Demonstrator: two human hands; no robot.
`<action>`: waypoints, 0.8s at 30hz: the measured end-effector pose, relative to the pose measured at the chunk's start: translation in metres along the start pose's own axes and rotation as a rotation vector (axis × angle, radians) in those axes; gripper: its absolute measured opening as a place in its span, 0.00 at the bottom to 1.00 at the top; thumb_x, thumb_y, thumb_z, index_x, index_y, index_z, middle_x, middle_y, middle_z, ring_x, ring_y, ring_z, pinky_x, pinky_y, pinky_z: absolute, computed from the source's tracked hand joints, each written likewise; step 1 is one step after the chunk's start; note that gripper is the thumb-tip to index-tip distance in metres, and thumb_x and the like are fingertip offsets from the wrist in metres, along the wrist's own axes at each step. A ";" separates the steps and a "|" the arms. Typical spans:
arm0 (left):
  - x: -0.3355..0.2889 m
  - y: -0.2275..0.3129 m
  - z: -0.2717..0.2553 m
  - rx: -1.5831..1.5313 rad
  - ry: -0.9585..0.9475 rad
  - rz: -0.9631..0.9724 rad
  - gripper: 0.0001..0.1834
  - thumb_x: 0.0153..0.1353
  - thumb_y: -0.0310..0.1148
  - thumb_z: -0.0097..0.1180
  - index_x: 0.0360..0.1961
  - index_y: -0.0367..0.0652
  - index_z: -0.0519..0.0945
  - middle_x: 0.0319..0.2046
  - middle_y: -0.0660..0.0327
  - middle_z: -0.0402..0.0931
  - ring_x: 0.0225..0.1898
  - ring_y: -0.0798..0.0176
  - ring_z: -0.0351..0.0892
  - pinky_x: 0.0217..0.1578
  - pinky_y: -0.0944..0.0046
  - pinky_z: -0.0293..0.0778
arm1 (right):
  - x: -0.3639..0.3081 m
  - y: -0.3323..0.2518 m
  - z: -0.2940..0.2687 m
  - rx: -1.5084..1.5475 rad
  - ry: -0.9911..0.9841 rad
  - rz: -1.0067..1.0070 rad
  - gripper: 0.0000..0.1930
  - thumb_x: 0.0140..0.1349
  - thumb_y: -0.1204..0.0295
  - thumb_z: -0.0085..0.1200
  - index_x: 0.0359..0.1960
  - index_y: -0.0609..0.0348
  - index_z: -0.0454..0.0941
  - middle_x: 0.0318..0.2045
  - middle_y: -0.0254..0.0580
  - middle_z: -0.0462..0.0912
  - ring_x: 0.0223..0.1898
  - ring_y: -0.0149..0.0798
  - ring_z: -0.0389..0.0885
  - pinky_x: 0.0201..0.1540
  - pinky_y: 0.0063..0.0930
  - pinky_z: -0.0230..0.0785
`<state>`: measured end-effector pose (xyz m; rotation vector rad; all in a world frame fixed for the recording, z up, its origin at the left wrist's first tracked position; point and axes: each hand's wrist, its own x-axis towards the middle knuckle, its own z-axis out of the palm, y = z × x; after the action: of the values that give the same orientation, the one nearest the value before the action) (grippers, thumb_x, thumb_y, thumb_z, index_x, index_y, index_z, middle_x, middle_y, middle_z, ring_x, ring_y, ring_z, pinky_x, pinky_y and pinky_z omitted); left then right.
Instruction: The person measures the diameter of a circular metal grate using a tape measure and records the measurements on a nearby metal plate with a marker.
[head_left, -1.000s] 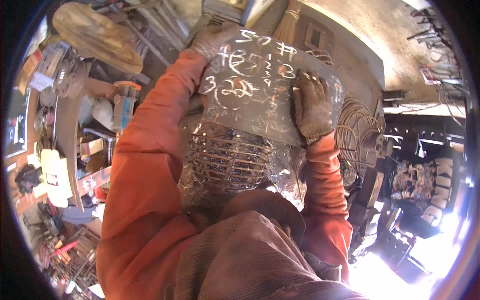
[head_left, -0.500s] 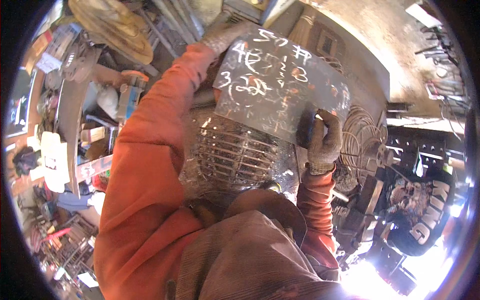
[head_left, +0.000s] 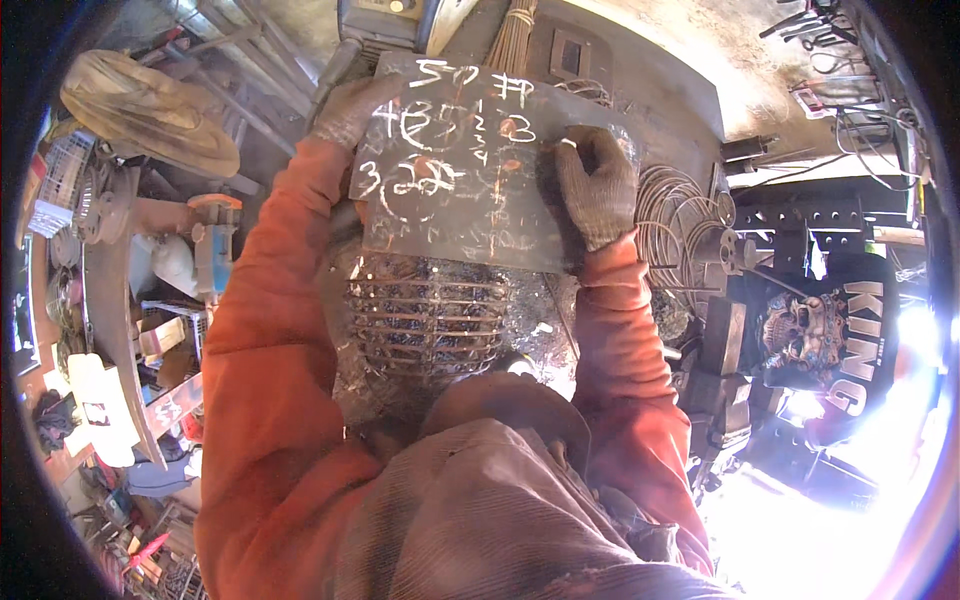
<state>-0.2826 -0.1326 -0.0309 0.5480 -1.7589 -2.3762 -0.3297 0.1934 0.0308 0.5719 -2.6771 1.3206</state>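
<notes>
A dark, flat sheet (head_left: 450,215), apparently metal, lies tilted in front of me with white chalk marks across it. My left hand (head_left: 352,112), in a worn knitted glove, grips its far left edge. In my right hand (head_left: 600,185), also gloved, a short white piece of chalk (head_left: 568,142) is pinched between thumb and forefinger. That hand is over the sheet's right part, beside the chalk marks; whether the chalk tip touches the surface I cannot tell.
Below the sheet sits a barred metal grate (head_left: 430,315). Coiled wire (head_left: 680,215) hangs at the right, near a dark printed cloth (head_left: 820,340). A brown sack (head_left: 150,110) and a cluttered shelf (head_left: 115,300) are at the left. A bundle of thin rods (head_left: 512,35) stands at the back.
My right hand with the chalk has moved farther up over the sheet, from its near right part. The whole view has turned slightly, and the left hand still grips the sheet's edge.
</notes>
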 end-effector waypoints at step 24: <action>0.014 -0.031 -0.023 0.011 -0.004 0.067 0.25 0.63 0.45 0.72 0.50 0.33 0.86 0.41 0.58 0.87 0.39 0.66 0.85 0.43 0.64 0.80 | -0.019 -0.009 0.034 -0.290 -0.211 -0.643 0.21 0.75 0.69 0.50 0.66 0.65 0.70 0.60 0.68 0.79 0.65 0.68 0.75 0.72 0.59 0.64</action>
<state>-0.2842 -0.1478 -0.0693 0.4779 -1.7649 -2.3258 -0.3062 0.1673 0.0114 1.4297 -2.4210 0.7158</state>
